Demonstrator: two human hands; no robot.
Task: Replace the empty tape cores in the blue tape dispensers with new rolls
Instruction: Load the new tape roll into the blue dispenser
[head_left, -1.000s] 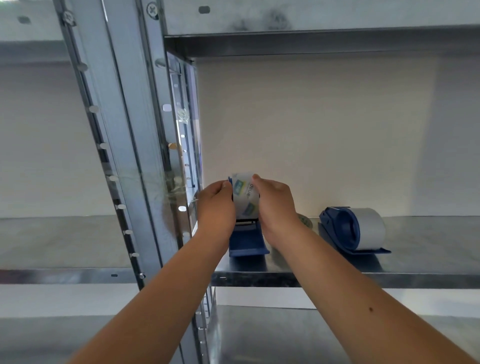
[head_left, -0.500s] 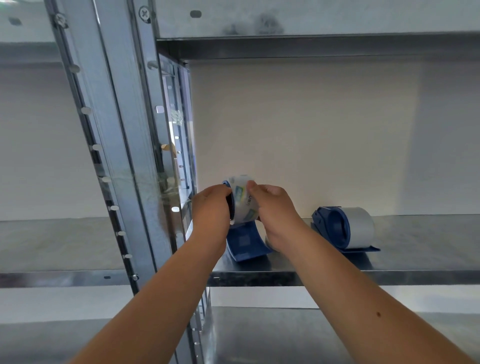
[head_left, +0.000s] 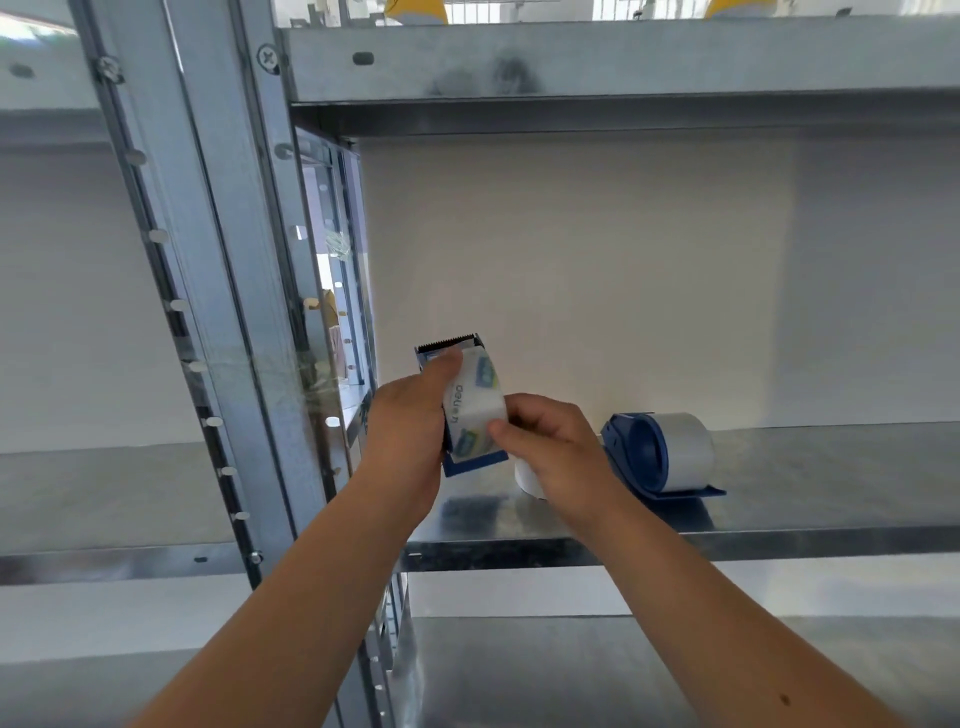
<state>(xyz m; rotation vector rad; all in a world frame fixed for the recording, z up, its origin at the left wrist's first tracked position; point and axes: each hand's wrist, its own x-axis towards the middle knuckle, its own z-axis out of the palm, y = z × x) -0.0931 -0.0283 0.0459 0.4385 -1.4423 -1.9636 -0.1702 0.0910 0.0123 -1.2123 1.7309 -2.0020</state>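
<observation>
At the far left a metal upright post (head_left: 228, 291) of the shelving rack runs from top to bottom, with a row of holes down its edge. Just right of it, the left hand (head_left: 410, 431) reaches in over the metal shelf (head_left: 779, 540) and holds a blue tape dispenser (head_left: 449, 358) lifted off the shelf and tilted, its toothed cutting edge pointing up and away. The left grip is wrapped around the dispenser's left side, thumb pressed on the top of a new tape roll (head_left: 475, 405) that sits in the dispenser. The roll is clear with blue and green printed labels on its wrapping. The right hand (head_left: 553, 441) meets the roll from the right; its grip is pinching the lower right edge of the roll between thumb and fingers.

Behind the right hand, a white round object (head_left: 527, 480) rests on the shelf, mostly hidden, so I cannot tell what it is. Further right, well apart from the hands, a 2nd blue dispenser (head_left: 636, 457) lies on the shelf with a pale roll (head_left: 685, 452) seated in it. Above everything, an upper shelf (head_left: 597, 62) spans the rack, and a plain pale wall (head_left: 623, 270) closes the back.
</observation>
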